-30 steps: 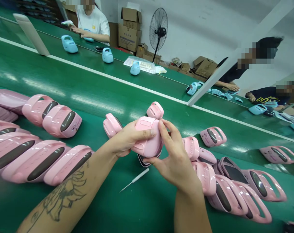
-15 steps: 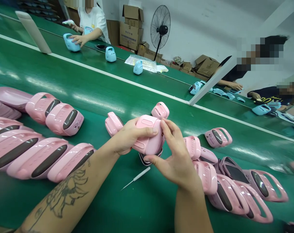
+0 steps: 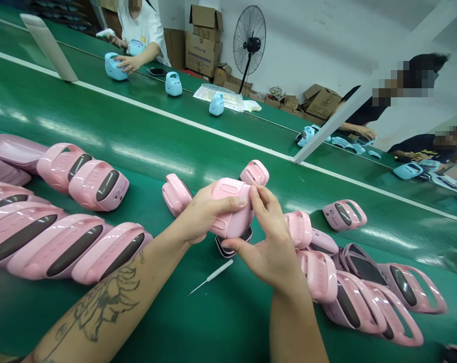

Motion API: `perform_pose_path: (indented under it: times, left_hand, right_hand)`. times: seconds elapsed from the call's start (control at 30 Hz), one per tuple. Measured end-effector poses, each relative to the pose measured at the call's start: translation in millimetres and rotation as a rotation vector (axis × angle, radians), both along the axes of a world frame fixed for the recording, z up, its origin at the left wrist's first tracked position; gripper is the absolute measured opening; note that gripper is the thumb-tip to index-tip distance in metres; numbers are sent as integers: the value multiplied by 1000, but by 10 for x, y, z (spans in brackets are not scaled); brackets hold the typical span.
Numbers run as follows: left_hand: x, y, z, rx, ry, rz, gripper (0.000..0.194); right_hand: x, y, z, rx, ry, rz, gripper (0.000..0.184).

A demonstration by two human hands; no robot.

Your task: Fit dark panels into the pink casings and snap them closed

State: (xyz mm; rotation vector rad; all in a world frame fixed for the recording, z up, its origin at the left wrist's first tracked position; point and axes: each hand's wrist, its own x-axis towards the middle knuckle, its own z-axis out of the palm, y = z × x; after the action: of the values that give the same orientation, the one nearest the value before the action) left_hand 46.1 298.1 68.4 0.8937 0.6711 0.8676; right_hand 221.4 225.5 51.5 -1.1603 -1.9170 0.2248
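A pink plastic housing (image 3: 232, 209) is held above the green belt (image 3: 175, 156) between both hands. My left hand (image 3: 200, 214) wraps its left side, thumb lying across the top. My right hand (image 3: 268, 242) grips its right end with fingertips pressed on the upper edge. A dark-edged part (image 3: 232, 242) lies on the belt just under the housing. A thin white pick tool (image 3: 210, 278) lies on the belt below my hands.
Rows of pink housings lie at the left (image 3: 62, 237) and right (image 3: 364, 287); loose ones (image 3: 175, 194) sit behind my hands. Blue housings (image 3: 173, 83) ride the far belt. People work there; cartons (image 3: 201, 38) and a fan (image 3: 249, 43) stand behind.
My hands have tilted the pink housing slightly, with the right fingers shifting along its top edge. The person at the far belt reached to a blue housing.
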Motion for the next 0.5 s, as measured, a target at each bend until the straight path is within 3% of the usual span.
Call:
perform_pose_path:
  times: [0.1, 0.23, 0.37, 0.5]
  left_hand:
    - [-32, 2, 10, 37, -11, -52, 70]
    - [-102, 1, 60, 208, 4, -135, 75]
    - [-136, -12, 105, 253, 40, -116, 85]
    - [-131, -22, 119, 271, 96, -77, 78]
  right_hand:
    - [-6, -3, 23, 15, 9, 27, 113]
    - [-5, -32, 84, 45, -7, 65, 111]
    - [8, -43, 131, 94, -8, 95, 108]
    - [12, -34, 141, 113, 6, 124, 107]
